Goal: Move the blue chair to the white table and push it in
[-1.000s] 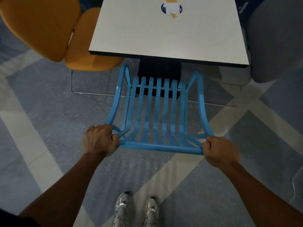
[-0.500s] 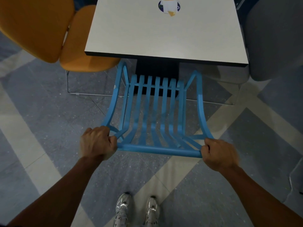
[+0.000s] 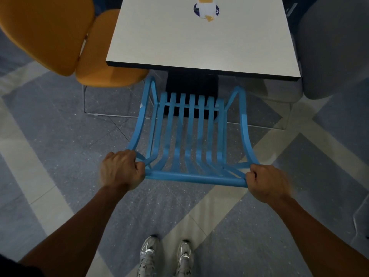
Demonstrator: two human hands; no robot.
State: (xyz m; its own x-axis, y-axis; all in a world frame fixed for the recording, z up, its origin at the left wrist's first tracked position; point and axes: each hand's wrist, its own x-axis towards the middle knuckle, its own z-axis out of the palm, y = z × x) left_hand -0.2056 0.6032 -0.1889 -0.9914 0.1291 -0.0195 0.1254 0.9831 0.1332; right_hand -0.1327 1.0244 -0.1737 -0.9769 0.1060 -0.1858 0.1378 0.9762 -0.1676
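Observation:
The blue chair (image 3: 191,136), made of slats, stands in front of me facing the white table (image 3: 201,39). Its front edge sits just short of the table's near edge, in line with the dark pedestal (image 3: 191,84). My left hand (image 3: 121,170) is closed around the left end of the chair's top rail. My right hand (image 3: 265,182) grips the right end of the same rail. Both arms are stretched forward.
An orange chair (image 3: 65,37) stands at the table's left side, its seat close to the blue chair's left arm. A grey chair (image 3: 331,47) is at the right. A round sticker (image 3: 205,10) lies on the tabletop. My shoes (image 3: 165,256) stand on the grey patterned floor.
The chair and both hands have shifted a little forward toward the table. The grip on the top rail is unchanged.

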